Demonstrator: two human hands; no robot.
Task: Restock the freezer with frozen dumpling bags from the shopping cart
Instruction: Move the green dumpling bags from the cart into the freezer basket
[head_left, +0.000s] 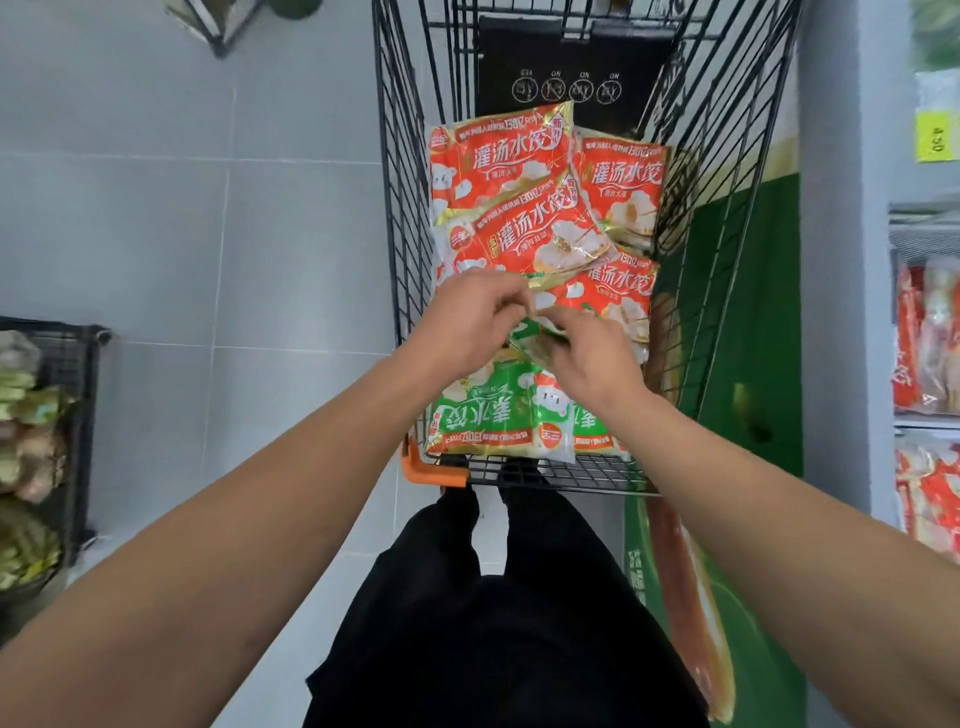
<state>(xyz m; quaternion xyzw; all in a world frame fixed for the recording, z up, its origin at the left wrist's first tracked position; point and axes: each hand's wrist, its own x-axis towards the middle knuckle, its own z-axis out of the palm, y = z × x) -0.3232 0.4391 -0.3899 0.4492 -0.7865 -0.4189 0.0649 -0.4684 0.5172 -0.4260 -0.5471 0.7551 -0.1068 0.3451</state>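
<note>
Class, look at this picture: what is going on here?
A person leans over a shopping cart filled with red dumpling bags and green dumpling bags. The left hand and right hand together pinch the edge of one bag in the pile. The freezer stands to the right.

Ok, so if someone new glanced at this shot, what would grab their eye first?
Probably the bright orange dumpling bags heaped in the black wire shopping cart at the centre. Next, the left hand and right hand meeting over the pile, fingers pinching a bag's edge, with green dumpling bags lying just beneath them. The freezer sits at the right edge.
</note>
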